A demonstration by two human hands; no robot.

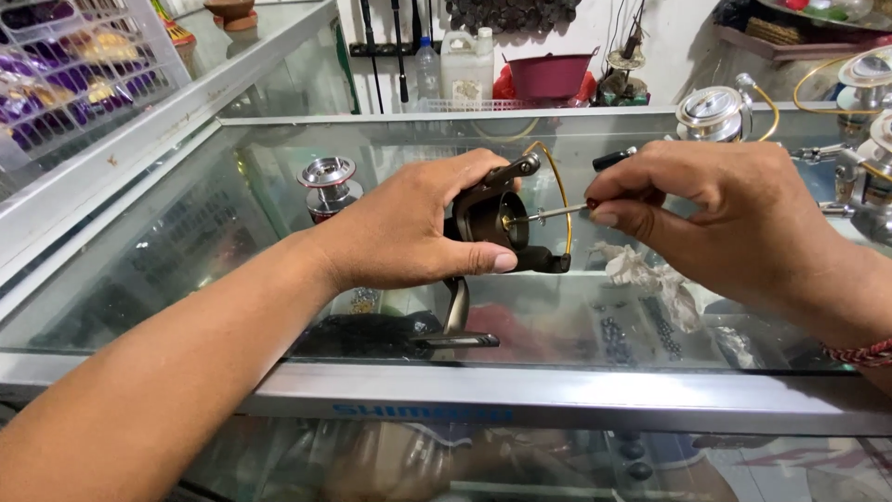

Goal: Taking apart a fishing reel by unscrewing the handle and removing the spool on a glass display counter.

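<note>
So the dark spinning reel body (492,223) is held up in the air above the glass counter (232,214), roughly over the middle of its front half, with the foot hanging down toward the front edge and the open rotor end turned to the right, which looks like it's so the thin shaft (557,212) sticking out of the center is easy to get at. The gold bail wire (560,191) arcs around that end. The left hand (409,228) is wrapped firmly round the body, thumb along the underside, fingers curled over the top, basically acting as a vise. The right hand (715,209) is pinched shut, thumb and forefinger closed on the outer tip of the shaft, other fingers curled in. Lying on the glass just under the right hand is a crumpled rag (650,274), close by I'd guess for wiping. A loose silver spool (327,184) stands behind the left hand, and more reels (714,112) sit along the back right edge.
</note>
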